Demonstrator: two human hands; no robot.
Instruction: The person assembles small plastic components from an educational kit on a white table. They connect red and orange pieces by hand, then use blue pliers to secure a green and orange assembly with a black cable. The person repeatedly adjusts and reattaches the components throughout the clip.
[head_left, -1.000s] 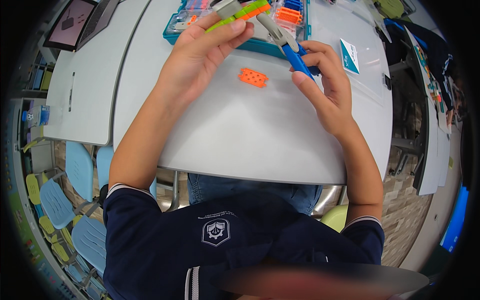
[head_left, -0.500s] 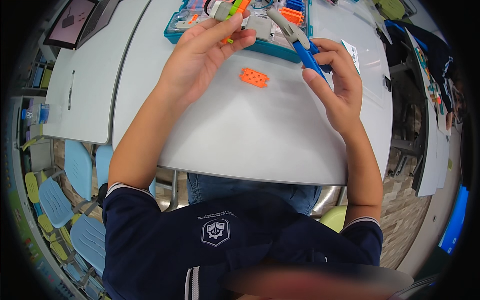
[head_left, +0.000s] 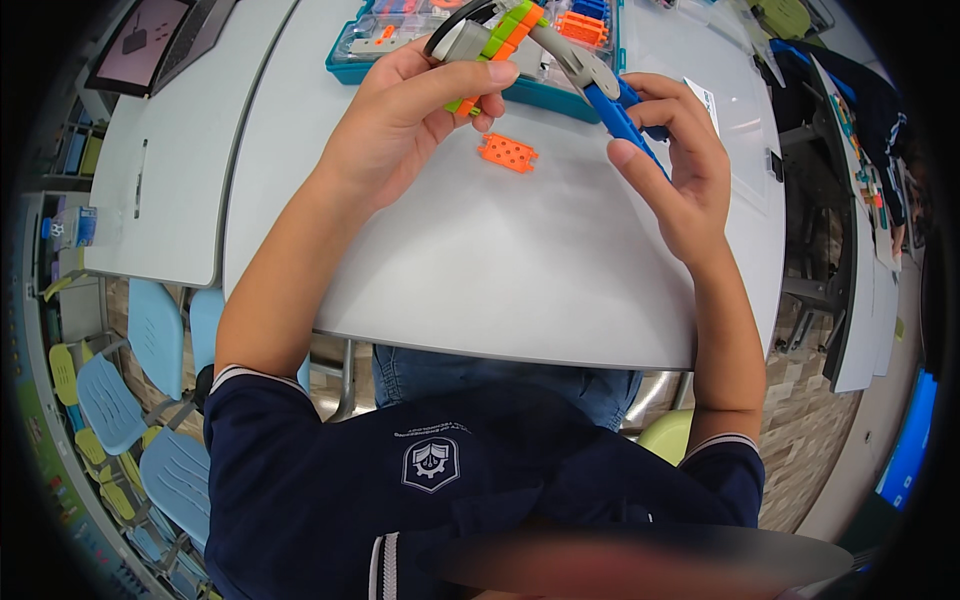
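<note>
My left hand (head_left: 395,125) is closed on a building-block assembly (head_left: 508,38), with green and orange strips, a grey block and a black-rimmed round part. In my right hand (head_left: 685,170) is a pliers-like tool (head_left: 615,112) with blue handles and long grey jaws. The jaws reach toward the upper end of the green and orange strips; whether they grip a piece I cannot tell. Below the hands, an orange plastic plate (head_left: 508,153) with holes lies flat on the white table (head_left: 500,270).
Beyond my hands stands a teal-edged parts box (head_left: 350,72) holding orange, blue and grey pieces. A clear plastic lid (head_left: 735,130) lies at the right. An open laptop (head_left: 170,45) sits far left, with a pen (head_left: 140,180) nearer. Blue chairs (head_left: 110,400) stand at lower left.
The assembly in my left hand has turned and come nearer to the tool, so its strips now meet the jaws' end in view. My right hand has barely moved.
</note>
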